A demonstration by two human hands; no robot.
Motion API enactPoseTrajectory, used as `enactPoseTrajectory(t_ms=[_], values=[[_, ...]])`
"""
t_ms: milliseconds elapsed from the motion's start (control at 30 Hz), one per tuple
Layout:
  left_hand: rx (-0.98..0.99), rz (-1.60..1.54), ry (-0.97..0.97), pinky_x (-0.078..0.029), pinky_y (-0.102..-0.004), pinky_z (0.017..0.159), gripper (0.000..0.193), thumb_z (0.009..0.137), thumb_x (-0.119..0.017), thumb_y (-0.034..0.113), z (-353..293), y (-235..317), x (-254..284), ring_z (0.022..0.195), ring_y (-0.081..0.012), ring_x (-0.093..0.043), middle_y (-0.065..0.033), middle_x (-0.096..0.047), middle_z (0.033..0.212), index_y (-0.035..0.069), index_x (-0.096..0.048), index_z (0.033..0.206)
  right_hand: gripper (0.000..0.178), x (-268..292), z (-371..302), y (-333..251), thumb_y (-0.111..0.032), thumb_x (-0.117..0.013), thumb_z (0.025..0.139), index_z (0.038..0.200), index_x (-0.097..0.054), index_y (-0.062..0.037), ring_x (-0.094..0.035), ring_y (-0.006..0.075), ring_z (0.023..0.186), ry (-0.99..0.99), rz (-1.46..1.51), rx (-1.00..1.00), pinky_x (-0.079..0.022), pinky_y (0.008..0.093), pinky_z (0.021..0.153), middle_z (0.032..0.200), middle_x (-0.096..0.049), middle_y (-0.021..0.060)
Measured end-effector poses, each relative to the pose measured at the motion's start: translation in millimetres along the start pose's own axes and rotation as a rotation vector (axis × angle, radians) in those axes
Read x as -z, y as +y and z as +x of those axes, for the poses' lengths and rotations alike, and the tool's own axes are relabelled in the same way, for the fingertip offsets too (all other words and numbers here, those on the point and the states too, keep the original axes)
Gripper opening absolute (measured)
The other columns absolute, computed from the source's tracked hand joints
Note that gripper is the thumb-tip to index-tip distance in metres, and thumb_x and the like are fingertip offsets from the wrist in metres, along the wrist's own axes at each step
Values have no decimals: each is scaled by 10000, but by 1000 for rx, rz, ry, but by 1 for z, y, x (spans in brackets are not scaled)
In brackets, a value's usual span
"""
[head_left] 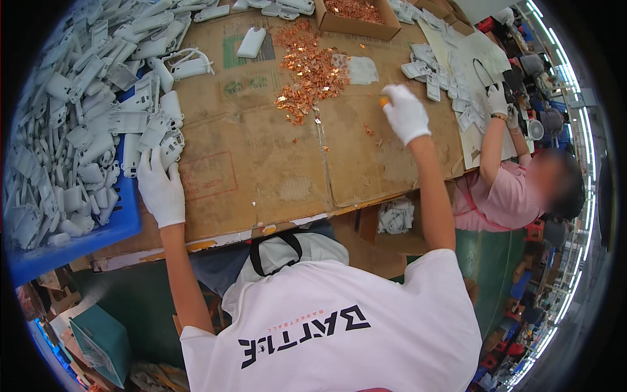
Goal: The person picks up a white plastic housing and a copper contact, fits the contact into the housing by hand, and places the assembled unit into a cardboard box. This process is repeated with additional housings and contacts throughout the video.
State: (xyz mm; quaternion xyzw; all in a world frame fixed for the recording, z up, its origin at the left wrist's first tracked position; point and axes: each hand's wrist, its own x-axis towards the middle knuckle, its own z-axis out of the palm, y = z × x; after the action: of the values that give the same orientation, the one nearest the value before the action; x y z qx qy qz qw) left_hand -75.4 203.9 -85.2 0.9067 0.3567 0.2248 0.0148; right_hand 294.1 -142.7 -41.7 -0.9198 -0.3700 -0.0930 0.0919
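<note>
At the left of the table, my left hand (160,189), in a white glove, has its fingers and thumb closed about the lower end of a white plastic casing (172,149). More white casings (98,140) are heaped beside it in a blue crate (128,206). My right hand (407,116), also gloved in white, is raised over the right part of the table with its fingers curled together. Something small and orange-yellow (384,101) shows at its fingertips; its kind cannot be made out. Ahead and left of that hand lies a loose pile of small copper-coloured metal pieces (313,72).
Cardboard (274,153) covers the tabletop. A single white casing (252,42) lies near the far side, by an open carton (359,23) of copper-coloured pieces. Several flat white parts (428,72) are spread at the right, where a co-worker (499,189) in pink works with gloved hands.
</note>
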Motion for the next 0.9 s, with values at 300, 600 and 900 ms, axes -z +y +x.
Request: enactPoseTrajectory(t_ms=[300, 600, 900], values=[[127, 33, -117, -497, -441, 945, 531, 824, -746, 179, -6, 18, 14, 1123, -363, -570, -168, -523, 1284, 78, -541, 1303, 173, 10, -40, -50, -175, -658, 884, 1048, -659, -120, -656, 329, 908, -153, 66, -86, -528, 433, 780, 995, -650, 93], [291, 91, -111, -535, -392, 882, 489, 897, -543, 0, -12, 39, 50, 1040, -274, -644, -108, -601, 1226, 89, -489, 1375, 89, 3, -28, -61, -123, -643, 843, 930, -629, -106, -654, 363, 885, -304, -35, -66, -531, 473, 758, 953, -658, 119], [807, -1682, -737, -344, -157, 407, 580, 919, -575, 87, -21, 55, 76, 513, -13, -456, -29, -561, 872, 99, -418, 1478, 144, -5, -22, -72, -126, -666, 817, 926, -585, -79, -683, 390, 861, -344, -189, -128, -562, 483, 745, 946, -669, 160]])
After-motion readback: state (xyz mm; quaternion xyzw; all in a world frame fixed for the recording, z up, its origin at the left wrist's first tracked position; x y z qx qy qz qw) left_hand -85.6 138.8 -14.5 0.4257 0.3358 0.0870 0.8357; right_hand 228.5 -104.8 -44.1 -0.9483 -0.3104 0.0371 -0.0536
